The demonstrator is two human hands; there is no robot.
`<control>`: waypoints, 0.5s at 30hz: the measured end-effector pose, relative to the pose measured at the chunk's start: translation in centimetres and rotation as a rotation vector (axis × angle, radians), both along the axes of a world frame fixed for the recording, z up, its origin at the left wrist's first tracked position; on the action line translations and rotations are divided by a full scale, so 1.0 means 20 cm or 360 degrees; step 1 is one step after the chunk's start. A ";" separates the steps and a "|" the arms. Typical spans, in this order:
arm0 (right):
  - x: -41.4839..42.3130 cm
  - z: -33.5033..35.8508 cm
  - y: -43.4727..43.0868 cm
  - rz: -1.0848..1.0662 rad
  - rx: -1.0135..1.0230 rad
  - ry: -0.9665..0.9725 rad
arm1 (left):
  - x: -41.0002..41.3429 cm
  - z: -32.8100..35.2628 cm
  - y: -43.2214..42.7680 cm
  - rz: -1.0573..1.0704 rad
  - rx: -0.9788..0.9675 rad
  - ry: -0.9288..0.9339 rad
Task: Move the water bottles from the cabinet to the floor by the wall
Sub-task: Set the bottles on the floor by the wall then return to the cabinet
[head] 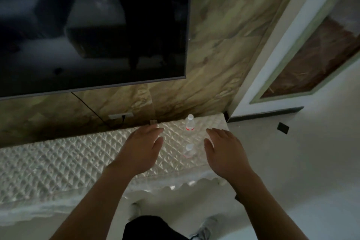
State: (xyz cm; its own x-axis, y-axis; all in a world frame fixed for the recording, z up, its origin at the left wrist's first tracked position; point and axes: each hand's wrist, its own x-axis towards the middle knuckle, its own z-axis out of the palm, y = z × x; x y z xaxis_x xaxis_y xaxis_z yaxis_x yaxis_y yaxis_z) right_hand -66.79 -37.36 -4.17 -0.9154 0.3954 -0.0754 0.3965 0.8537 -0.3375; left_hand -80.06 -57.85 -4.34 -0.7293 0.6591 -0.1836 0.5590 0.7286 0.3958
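Observation:
Two clear water bottles with white caps and red labels stand upright on the cabinet's quilted white cover [58, 161]. The far bottle [190, 123] is near the wall; the near bottle [188, 151] stands in front of it. My left hand [141, 150] hovers open just left of the near bottle. My right hand [224, 152] hovers open just right of it. Neither hand touches a bottle. The near bottle sits between my two hands.
A large dark TV [93, 25] hangs on the marble wall above the cabinet. A socket with a black cable [120, 116] is below it. White floor [292, 161] lies to the right, with a small black square [283, 128] near the skirting and a door frame [276, 64] beyond.

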 end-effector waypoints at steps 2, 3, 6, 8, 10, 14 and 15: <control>0.06 0.00 0.12 0.0078 0.0021 -0.0044 | 0.07 0.02 0.10 0.0070 0.0012 -0.0005; 0.08 0.01 0.18 0.0105 0.0028 -0.0062 | 0.11 0.03 0.16 0.0083 0.0007 0.0000; 0.13 0.01 0.33 0.0168 0.0035 -0.0100 | 0.18 0.05 0.29 0.0124 0.0016 -0.0008; 0.13 0.01 0.40 0.0212 0.0022 -0.0119 | 0.21 0.05 0.36 0.0161 0.0038 -0.0012; 0.11 0.00 0.47 0.0248 0.0034 -0.0135 | 0.22 0.03 0.42 0.0188 0.0069 -0.0003; 0.04 -0.01 0.59 0.0295 0.0045 -0.0180 | 0.20 -0.01 0.54 0.0247 0.0098 -0.0024; 0.02 -0.01 0.61 0.0312 0.0045 -0.0188 | 0.19 -0.02 0.57 0.0255 0.0100 -0.0024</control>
State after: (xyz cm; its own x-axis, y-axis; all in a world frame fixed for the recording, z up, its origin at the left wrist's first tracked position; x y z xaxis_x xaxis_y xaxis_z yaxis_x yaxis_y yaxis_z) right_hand -66.46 -25.12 -4.31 -0.9604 0.2143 -0.1779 0.2575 0.9267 -0.2736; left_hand -76.19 -46.45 -4.83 -0.8234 0.5453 -0.1571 0.4314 0.7813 0.4509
